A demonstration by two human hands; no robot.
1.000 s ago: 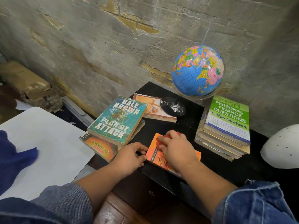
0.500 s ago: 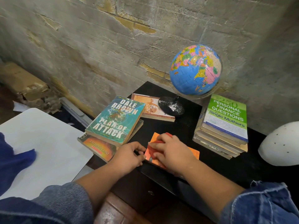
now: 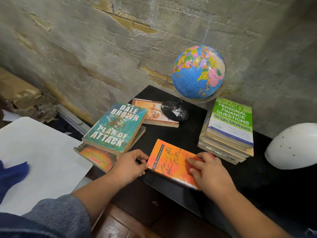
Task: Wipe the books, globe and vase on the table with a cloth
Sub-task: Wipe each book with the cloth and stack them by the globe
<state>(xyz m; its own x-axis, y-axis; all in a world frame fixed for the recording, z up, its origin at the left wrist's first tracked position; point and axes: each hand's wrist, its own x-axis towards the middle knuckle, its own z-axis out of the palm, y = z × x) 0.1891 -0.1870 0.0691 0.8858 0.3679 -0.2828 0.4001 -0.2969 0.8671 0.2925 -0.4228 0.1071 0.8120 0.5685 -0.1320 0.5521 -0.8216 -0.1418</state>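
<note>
On the black table [image 3: 188, 134], in front of the globe [image 3: 199, 72], the orange paperback [image 3: 169, 158] lies flat. The left hand [image 3: 128, 167] pinches its edge, likely steadying it; the right hand [image 3: 212, 174], fingers flat, presses the red cloth [image 3: 193, 163] onto the cover.

wall [image 3: 85, 48]: rough, peeling | white board [image 3: 42, 160]: left, flat | cardboard box [image 3: 20, 93]: far left, by wall

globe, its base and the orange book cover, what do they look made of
Globe: likely glossy plastic; bright glints on the printed map. Base: black, shiny, probably plastic or lacquered metal; white streaks of glare or dust. Orange book: paperback, coated card cover with a soft sheen and thin edge.
</note>
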